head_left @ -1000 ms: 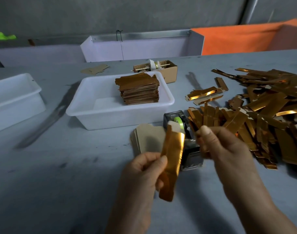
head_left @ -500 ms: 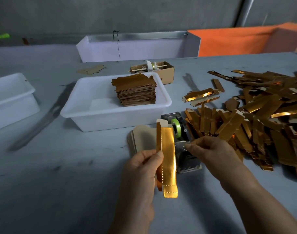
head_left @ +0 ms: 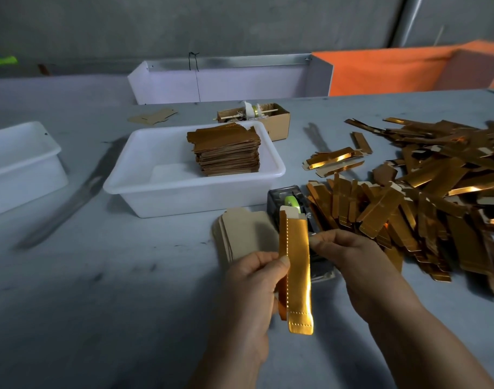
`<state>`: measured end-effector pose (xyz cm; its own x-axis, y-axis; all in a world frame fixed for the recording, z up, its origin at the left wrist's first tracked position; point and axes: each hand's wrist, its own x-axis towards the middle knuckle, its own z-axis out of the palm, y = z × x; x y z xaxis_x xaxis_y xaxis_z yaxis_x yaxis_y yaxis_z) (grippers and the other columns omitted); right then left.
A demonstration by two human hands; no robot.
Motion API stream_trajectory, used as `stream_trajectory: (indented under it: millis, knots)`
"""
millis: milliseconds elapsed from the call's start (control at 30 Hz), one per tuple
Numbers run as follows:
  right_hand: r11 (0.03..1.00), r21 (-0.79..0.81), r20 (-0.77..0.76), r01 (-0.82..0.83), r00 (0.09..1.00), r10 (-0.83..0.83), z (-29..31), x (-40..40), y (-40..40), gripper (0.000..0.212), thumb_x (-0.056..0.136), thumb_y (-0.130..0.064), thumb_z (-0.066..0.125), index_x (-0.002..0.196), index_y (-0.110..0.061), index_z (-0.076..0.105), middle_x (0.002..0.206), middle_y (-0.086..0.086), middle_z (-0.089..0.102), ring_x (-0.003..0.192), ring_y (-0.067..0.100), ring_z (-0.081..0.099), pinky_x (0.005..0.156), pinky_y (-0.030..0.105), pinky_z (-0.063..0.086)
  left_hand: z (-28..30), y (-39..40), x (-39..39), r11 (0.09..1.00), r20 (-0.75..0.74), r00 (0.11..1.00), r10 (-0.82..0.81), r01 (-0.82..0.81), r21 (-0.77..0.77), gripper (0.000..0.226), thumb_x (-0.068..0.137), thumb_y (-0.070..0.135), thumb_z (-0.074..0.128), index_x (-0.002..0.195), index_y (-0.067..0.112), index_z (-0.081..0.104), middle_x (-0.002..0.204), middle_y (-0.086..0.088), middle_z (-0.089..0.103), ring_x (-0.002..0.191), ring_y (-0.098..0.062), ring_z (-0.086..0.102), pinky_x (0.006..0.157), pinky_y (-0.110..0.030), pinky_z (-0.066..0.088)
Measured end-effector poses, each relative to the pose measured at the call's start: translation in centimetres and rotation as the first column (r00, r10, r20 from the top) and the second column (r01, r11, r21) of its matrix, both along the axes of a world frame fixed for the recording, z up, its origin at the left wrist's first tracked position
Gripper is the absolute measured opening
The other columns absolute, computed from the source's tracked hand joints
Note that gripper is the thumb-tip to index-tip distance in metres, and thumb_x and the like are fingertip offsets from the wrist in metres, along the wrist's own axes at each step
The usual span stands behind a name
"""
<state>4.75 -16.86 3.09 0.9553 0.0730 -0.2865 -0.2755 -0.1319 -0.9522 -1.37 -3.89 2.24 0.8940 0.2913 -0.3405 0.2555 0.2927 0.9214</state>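
Fingers of the left hand: thumb on the near face and the rest curled behind, pinching one gold foil strip along its left edge, about midway down its length. The strip is held upright above the table, just in front of the tape dispenser, with its pale tab at the top and a stitched-looking dotted line down its left side and across its foot.

The right hand has its thumb and forefinger drawn tight together at the strip's right edge, level with the dispenser's cutting end. The other fingers are curled under. Whether anything lies in that pinch cannot be made out.

Count of items:
- Gold strips in hand: one.
- Tape dispensers: one, dark, carrying one green roll.
- White tubs: two. The middle tub holds one tall stack of brown blanks against its right wall. The left tub stands well apart and is partly cut off at the edge.
- Beige flat cards: one low stack on the table, just left of the dispenser and behind the left hand.
- Loose gold strips: one sprawling heap to the right, too many to count, with a small cluster lying apart between heap and middle tub.
- Cardboard boxes: one, open, behind the middle tub.
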Motion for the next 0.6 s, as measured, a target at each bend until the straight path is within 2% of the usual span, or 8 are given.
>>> stream_trajectory:
  millis: [100, 167, 200, 267, 333, 400, 500, 600]
  knots:
    - [0.959, 0.282, -0.084, 0.031, 0.996, -0.008, 0.6, -0.1, -0.5, 0.016, 0.09, -0.017, 0.054, 0.086, -0.007, 0.067, 0.07, 0.002, 0.071, 0.067, 0.015, 0.068, 0.052, 0.022, 0.05, 0.0, -0.9, 0.3, 0.996, -0.01, 0.998, -0.055, 0.054, -0.078, 0.012, 0.094, 0.013, 0.056, 0.1, 0.007, 0.065, 0.085, -0.012, 0.075, 0.072, -0.02, 0.072, 0.06, -0.027, 0.048]
    - [0.952, 0.307, -0.062, 0.018, 0.998, 0.001, 0.9, -0.2, -0.8, 0.015, 0.09, -0.015, 0.055, 0.084, -0.007, 0.066, 0.067, -0.001, 0.071, 0.06, 0.008, 0.067, 0.049, 0.017, 0.05, -0.2, -1.3, 0.4, 0.99, -0.035, 0.998, -0.06, 0.055, -0.128, 0.014, 0.097, 0.013, 0.053, 0.106, 0.006, 0.062, 0.089, -0.013, 0.075, 0.084, -0.027, 0.073, 0.081, -0.044, 0.049]
    - [0.965, 0.263, -0.017, 0.008, 1.0, -0.003, 0.9, -0.4, -0.8, 0.015, 0.089, -0.014, 0.056, 0.081, -0.009, 0.067, 0.066, -0.004, 0.07, 0.06, 0.003, 0.066, 0.055, 0.017, 0.05, -0.3, -1.4, 0.4, 0.992, -0.051, 0.998, -0.049, 0.043, -0.119, 0.015, 0.096, 0.013, 0.053, 0.105, 0.006, 0.063, 0.091, -0.015, 0.075, 0.087, -0.031, 0.072, 0.085, -0.048, 0.048]
    - [0.995, 0.098, 0.099, 0.01, 0.995, -0.019, 0.6, -0.8, -0.8, 0.02, 0.087, -0.015, 0.06, 0.069, -0.014, 0.067, 0.071, -0.014, 0.069, 0.069, -0.008, 0.062, 0.073, 0.021, 0.042, -0.8, -1.3, 0.5, 0.997, -0.076, 0.997, -0.009, 0.003, -0.08, 0.013, 0.094, 0.014, 0.057, 0.1, 0.007, 0.066, 0.092, -0.02, 0.07, 0.083, -0.035, 0.063, 0.08, -0.044, 0.046]
    - [0.992, -0.109, 0.183, 0.06, 0.982, -0.039, 0.1, -1.1, -0.8, 0.021, 0.085, -0.02, 0.064, 0.064, -0.017, 0.066, 0.098, -0.021, 0.061, 0.094, -0.005, 0.051, 0.086, 0.029, 0.036, -1.1, -1.2, 0.4, 0.998, -0.085, 0.996, 0.018, -0.023, -0.064, 0.011, 0.092, 0.015, 0.06, 0.096, 0.007, 0.067, 0.084, -0.019, 0.065, 0.079, -0.03, 0.057, 0.075, -0.041, 0.045]
    - [0.952, -0.288, 0.245, 0.101, 0.969, -0.029, -0.4, -1.4, -0.8, 0.018, 0.085, -0.023, 0.064, 0.067, -0.018, 0.065, 0.115, -0.017, 0.046, 0.106, 0.001, 0.037, 0.083, 0.024, 0.033, -1.3, -1.1, 0.3, 0.998, -0.083, 0.996, 0.012, -0.017, -0.055, 0.012, 0.092, 0.016, 0.06, 0.097, 0.008, 0.067, 0.086, -0.017, 0.068, 0.08, -0.03, 0.061, 0.075, -0.04, 0.047]
    - [0.908, -0.405, 0.314, 0.112, 0.949, 0.023, -0.8, -1.9, -0.7, 0.015, 0.086, -0.022, 0.063, 0.071, -0.018, 0.065, 0.118, -0.016, 0.04, 0.102, -0.001, 0.034, 0.067, 0.008, 0.025, -1.3, -1.0, 0.2, 0.999, -0.061, 0.997, -0.036, 0.033, -0.042, 0.015, 0.094, 0.019, 0.058, 0.101, 0.009, 0.066, 0.093, -0.014, 0.074, 0.088, -0.03, 0.07, 0.069, -0.034, 0.051]
    - [0.895, -0.423, 0.378, 0.141, 0.925, 0.033, -1.3, -2.2, -0.5, 0.013, 0.083, -0.022, 0.066, 0.07, -0.02, 0.065, 0.118, -0.016, 0.041, 0.105, 0.001, 0.037, 0.07, 0.009, 0.029, -1.0, -1.0, 0.5, 0.999, -0.013, 0.999, -0.036, 0.035, -0.035, 0.015, 0.094, 0.017, 0.057, 0.103, 0.008, 0.065, 0.091, -0.013, 0.074, 0.069, -0.013, 0.069, 0.051, -0.018, 0.047]
